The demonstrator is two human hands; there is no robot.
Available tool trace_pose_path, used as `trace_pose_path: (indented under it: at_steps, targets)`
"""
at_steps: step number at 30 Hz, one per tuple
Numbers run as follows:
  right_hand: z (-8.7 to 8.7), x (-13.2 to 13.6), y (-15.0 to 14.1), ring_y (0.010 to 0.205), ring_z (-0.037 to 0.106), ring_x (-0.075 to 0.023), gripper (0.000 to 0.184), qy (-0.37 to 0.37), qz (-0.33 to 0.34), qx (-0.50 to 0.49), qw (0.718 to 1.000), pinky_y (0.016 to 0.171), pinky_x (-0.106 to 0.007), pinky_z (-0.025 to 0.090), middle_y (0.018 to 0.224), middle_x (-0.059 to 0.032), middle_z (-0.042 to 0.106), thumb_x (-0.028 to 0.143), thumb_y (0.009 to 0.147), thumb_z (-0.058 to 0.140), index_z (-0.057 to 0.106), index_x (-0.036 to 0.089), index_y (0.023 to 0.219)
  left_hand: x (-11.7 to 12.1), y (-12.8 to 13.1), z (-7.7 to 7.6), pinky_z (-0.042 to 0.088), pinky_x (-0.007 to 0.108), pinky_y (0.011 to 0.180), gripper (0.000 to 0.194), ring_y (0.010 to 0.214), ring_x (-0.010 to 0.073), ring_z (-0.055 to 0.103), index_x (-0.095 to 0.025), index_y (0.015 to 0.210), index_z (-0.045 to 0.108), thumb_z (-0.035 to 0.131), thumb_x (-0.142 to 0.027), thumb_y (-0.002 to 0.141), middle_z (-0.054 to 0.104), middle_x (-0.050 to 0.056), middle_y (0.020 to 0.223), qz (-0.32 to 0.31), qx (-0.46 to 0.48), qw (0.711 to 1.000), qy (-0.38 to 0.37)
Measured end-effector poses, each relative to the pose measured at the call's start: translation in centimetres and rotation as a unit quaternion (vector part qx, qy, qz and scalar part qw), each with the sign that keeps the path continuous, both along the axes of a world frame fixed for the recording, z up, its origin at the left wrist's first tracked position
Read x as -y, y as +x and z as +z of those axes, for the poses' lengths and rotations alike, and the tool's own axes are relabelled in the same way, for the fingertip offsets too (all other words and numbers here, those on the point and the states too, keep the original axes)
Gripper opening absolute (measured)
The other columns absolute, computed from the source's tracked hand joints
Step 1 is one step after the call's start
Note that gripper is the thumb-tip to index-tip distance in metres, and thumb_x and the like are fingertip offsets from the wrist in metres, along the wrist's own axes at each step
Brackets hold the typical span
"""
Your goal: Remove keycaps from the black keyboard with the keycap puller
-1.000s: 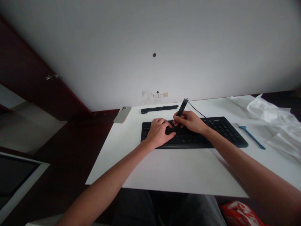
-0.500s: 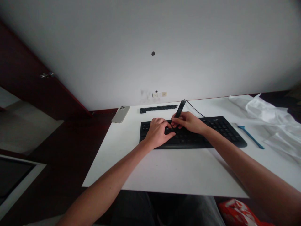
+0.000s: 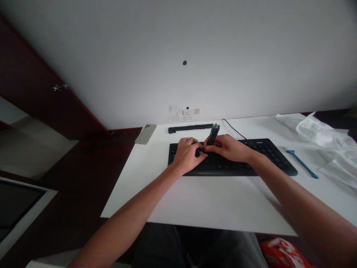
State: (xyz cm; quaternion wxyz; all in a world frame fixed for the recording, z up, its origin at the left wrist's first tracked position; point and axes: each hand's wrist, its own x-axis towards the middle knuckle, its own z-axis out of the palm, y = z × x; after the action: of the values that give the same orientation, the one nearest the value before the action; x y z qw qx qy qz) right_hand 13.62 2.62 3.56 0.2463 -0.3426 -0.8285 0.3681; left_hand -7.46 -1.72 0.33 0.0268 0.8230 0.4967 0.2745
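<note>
A black keyboard (image 3: 220, 169) lies across the white table in front of me. My left hand (image 3: 187, 154) rests on its left half, fingers spread, thumb and index apart. Between them a small dark spot with a pale ring shows among the keys. My right hand (image 3: 224, 147) pinches a slim black tool (image 3: 214, 134), held upright and tilted, with light tips at its top; its exact kind is unclear. The tool's lower end is hidden by fingers close to the left index finger. Behind the keyboard lies a row of black keycaps (image 3: 189, 128).
A phone (image 3: 145, 134) lies at the table's back left. To the right of the keyboard are a blue slender tool (image 3: 302, 163) and crumpled white plastic (image 3: 331, 137). The keyboard cable (image 3: 234, 129) runs toward the wall. A red bag (image 3: 284, 253) sits below the front edge.
The view has shifted slightly. The black tool in my right hand has sunk lower and turned a little. My left hand stays on the keyboard, with a pale-ringed spot now showing by its thumb.
</note>
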Motion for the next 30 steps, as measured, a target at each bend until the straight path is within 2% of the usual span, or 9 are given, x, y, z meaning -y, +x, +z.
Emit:
trace_pose_path:
  at_steps: [3,6,13,16,23,27,30]
  targets:
    - [-0.1,-0.4,0.4,0.084,0.07,-0.0225,0.025,-0.049,0.034,-0.041,0.997,0.077,-0.034,0.054,0.092,-0.0039,0.077,0.045,0.09,0.067,0.074,0.022,0.098,-0.1,0.1,-0.1,0.044,0.046,0.103,0.018,0.108,0.0253,0.059,-0.024,0.098,0.076,0.074,-0.039,0.089,0.069,0.005,0.106,-0.006,0.008,1.0,-0.007]
    - [-0.3,-1.0,0.9,0.081,0.07,-0.0209,0.028,-0.092,0.054,-0.059,0.993,0.072,-0.033,0.053,0.088,-0.0041,0.076,0.046,0.09,0.068,0.073,0.02,0.098,-0.1,0.2,-0.2,0.044,0.046,0.103,0.013,0.107,0.0247,0.06,-0.025,0.098,0.077,0.073,-0.036,0.09,0.069,0.004,0.105,-0.008,0.015,1.0,-0.011]
    - [-0.7,-1.8,1.4,0.085,0.071,-0.0219,0.035,-0.119,0.056,-0.08,0.988,0.07,-0.032,0.053,0.089,-0.0067,0.077,0.05,0.089,0.07,0.072,0.017,0.101,0.0,0.3,0.1,0.044,0.045,0.103,0.012,0.107,0.0246,0.06,-0.026,0.097,0.077,0.073,-0.035,0.09,0.069,0.004,0.103,-0.007,0.009,1.0,-0.008]
    - [-1.1,-1.8,1.1,0.084,0.072,-0.0219,0.037,-0.127,0.03,-0.097,0.987,0.072,-0.033,0.055,0.087,-0.0072,0.077,0.053,0.087,0.071,0.071,0.017,0.099,0.0,0.4,0.2,0.044,0.046,0.103,0.013,0.105,0.0251,0.06,-0.025,0.098,0.077,0.073,-0.036,0.089,0.069,0.004,0.103,-0.006,0.003,1.0,-0.006]
    - [-2.0,-3.0,1.8,0.082,0.075,-0.0242,0.043,-0.125,-0.116,-0.16,0.972,0.071,-0.037,0.059,0.087,-0.0084,0.079,0.059,0.083,0.075,0.068,0.019,0.096,0.3,0.4,0.4,0.043,0.046,0.106,0.016,0.109,0.0249,0.058,-0.026,0.102,0.075,0.071,-0.036,0.091,0.067,0.004,0.108,0.005,0.002,1.0,-0.005]
    - [-1.9,-3.2,2.1,0.079,0.074,-0.0233,0.04,-0.119,-0.117,-0.159,0.973,0.07,-0.037,0.059,0.084,-0.0075,0.078,0.058,0.084,0.074,0.068,0.019,0.095,0.8,1.0,1.1,0.039,0.048,0.111,0.025,0.116,0.0272,0.054,-0.026,0.109,0.073,0.071,-0.041,0.089,0.065,0.005,0.116,-0.005,-0.026,1.0,0.009]
    - [-1.6,-2.9,2.0,0.077,0.074,-0.0227,0.037,-0.131,-0.109,-0.155,0.973,0.07,-0.037,0.059,0.081,-0.0076,0.078,0.054,0.084,0.075,0.068,0.019,0.093,0.9,1.9,1.6,0.035,0.052,0.113,0.026,0.118,0.0295,0.052,-0.026,0.105,0.074,0.073,-0.045,0.087,0.065,0.006,0.117,-0.017,-0.062,0.998,0.005]
